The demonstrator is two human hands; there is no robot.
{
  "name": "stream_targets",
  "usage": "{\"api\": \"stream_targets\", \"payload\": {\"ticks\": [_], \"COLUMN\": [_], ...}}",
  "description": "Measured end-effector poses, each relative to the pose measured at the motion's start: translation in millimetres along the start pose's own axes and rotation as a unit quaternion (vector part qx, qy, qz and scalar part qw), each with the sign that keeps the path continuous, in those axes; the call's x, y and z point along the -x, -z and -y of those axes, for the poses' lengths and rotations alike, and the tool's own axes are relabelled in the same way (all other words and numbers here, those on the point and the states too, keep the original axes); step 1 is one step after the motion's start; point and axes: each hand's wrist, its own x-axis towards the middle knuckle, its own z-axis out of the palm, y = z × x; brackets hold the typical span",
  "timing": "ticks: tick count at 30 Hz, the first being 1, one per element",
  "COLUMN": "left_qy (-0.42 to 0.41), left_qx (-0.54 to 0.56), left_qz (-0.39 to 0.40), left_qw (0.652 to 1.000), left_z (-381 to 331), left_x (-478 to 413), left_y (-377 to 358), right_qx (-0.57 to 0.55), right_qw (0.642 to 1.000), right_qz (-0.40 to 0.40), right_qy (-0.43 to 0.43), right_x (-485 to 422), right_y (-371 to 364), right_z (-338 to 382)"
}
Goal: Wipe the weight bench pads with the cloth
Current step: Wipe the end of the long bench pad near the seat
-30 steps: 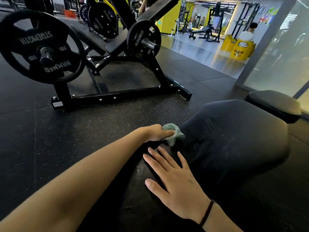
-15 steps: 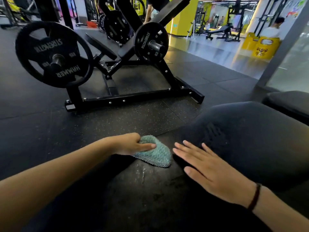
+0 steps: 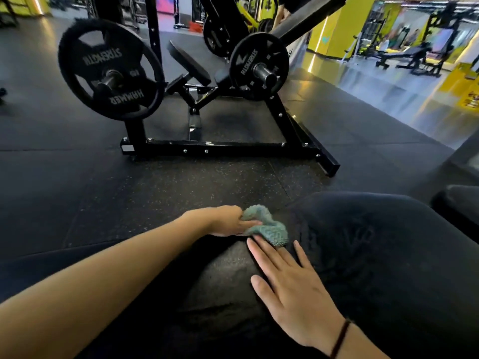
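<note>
A black padded bench pad (image 3: 375, 255) fills the lower right of the head view. A teal nubby cloth (image 3: 267, 226) lies bunched on the pad's left edge. My left hand (image 3: 228, 221) grips the cloth from the left, with the arm stretched across the lower left. My right hand (image 3: 290, 288) lies flat on the pad with straight fingers, its fingertips touching the cloth's near side. A dark band circles that wrist.
A black plate-loaded machine (image 3: 220, 146) stands ahead on the rubber floor, with a weight plate (image 3: 108, 71) at left and another (image 3: 259, 66) at right. A second dark pad (image 3: 458, 203) sits at the right edge. Yellow walls and more benches lie far right.
The cloth, spread flat half a second ago, is bunched up now. My right hand has slid left and nearer, up against the cloth. The view has shifted right and closer.
</note>
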Motion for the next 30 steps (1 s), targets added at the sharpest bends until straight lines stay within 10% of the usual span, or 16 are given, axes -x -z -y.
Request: {"api": "stream_targets", "payload": {"ticks": [14, 30], "left_qy": [0.077, -0.04], "left_qx": [-0.076, 0.156], "left_qz": [-0.018, 0.018], "left_qw": [0.994, 0.987], "left_z": [-21, -40], "left_x": [23, -45], "left_y": [-8, -7], "right_qx": [-0.001, 0.014], "right_qw": [0.999, 0.991], "right_qz": [-0.016, -0.03], "right_qy": [-0.032, -0.132], "right_x": [4, 8], "right_y": [-4, -3], "right_z": [-5, 1]}}
